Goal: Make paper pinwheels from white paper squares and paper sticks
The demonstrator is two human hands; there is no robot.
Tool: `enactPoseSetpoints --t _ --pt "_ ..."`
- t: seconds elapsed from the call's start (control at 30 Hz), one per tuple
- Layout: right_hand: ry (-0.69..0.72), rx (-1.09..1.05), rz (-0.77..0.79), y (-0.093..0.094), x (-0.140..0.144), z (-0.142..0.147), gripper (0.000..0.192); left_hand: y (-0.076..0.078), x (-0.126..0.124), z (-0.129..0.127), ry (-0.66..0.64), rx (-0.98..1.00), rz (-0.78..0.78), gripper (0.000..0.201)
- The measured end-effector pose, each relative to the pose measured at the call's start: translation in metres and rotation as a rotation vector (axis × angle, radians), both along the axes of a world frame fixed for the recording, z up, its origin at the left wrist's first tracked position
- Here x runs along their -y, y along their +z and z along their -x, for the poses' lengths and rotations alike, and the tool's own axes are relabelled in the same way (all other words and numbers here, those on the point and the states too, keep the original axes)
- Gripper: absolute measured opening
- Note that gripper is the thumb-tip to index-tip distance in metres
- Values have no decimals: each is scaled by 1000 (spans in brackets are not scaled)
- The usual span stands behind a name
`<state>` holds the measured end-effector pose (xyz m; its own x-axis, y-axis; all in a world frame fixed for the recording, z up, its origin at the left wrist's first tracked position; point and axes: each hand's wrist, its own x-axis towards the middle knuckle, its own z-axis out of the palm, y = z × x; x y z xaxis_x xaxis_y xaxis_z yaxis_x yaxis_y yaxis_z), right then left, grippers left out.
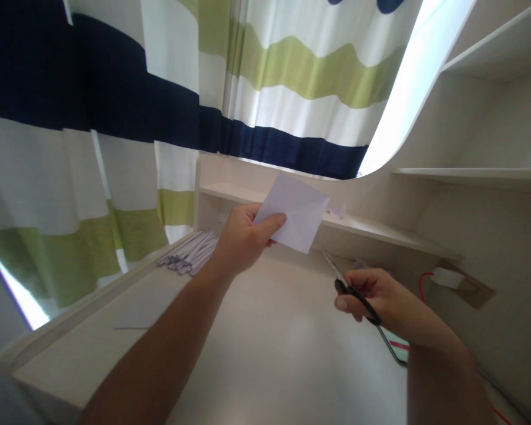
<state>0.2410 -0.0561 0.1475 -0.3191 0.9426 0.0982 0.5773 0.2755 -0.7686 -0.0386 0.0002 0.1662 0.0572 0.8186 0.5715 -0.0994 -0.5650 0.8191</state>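
Observation:
My left hand (248,236) pinches a white square of paper (298,209) by its left edge, thumb on the near face. Faint crease lines run across the paper, which is held up above the desk. To the right, my right hand (374,295) has its fingers in the black handles of a pair of scissors (335,267). The scissor blades point up and to the left, a short gap away from the paper. The blades look nearly closed together.
A pile of white paper strips (190,252) lies at the desk's (265,354) back left, with a flat sheet (144,307) nearer. A low shelf (371,230) runs along the back. Beside my right wrist lies a dark-edged device (396,348); a white plug (446,277) with red cable sits in the wall.

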Motion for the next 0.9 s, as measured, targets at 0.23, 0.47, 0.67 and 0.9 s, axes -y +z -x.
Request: enactPoseSetpoints --t 0.23,0.47,0.67,0.9 --pt "-236 -563 -377 -2 -13 -3 31 -6 -3 -3 -189 -388 56 21" --pt "-149 -634 -284 -10 -13 34 24 -17 -5 -19 -357 -659 57 16" --pt "-249 -693 -337 -16 -15 36 25 -20 -11 -22 -318 -370 20 17" --pt "-311 -769 -462 -22 -22 37 20 -25 -16 -29 -362 -132 43 38"
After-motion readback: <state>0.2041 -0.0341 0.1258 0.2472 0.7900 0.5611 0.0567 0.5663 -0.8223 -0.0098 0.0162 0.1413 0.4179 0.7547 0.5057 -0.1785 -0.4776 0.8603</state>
